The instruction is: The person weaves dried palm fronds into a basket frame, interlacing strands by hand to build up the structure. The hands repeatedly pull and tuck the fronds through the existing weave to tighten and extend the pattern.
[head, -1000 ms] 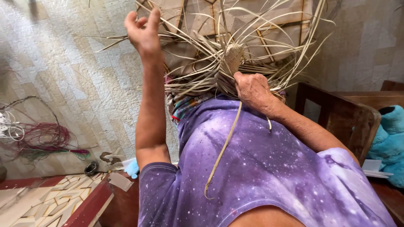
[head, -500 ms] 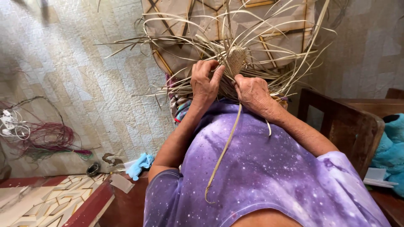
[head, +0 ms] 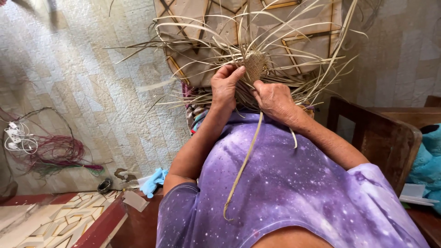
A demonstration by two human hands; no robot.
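A small woven patch of pale straw [head: 254, 65] sits at the centre of a spray of long loose straw strips [head: 298, 41]. My left hand [head: 225, 88] grips the patch from the left, thumb and fingers pressed on its edge. My right hand [head: 274, 100] holds the strips just below and to the right of the patch. One long strip [head: 241, 167] hangs down from my hands across my purple shirt. A shorter strip end dangles under my right wrist.
A beige cushion with brown lines [head: 303, 41] lies behind the straw. A dark wooden chair frame [head: 381, 138] stands at right, with blue cloth [head: 429, 160] beyond it. At left lie a tangle of red wires [head: 55, 154], a white charger [head: 16, 138] and a blue rag [head: 154, 181].
My left hand came down from high at the upper left, where it pulled a strip, and now grips the woven patch. My right hand stayed on the strips.
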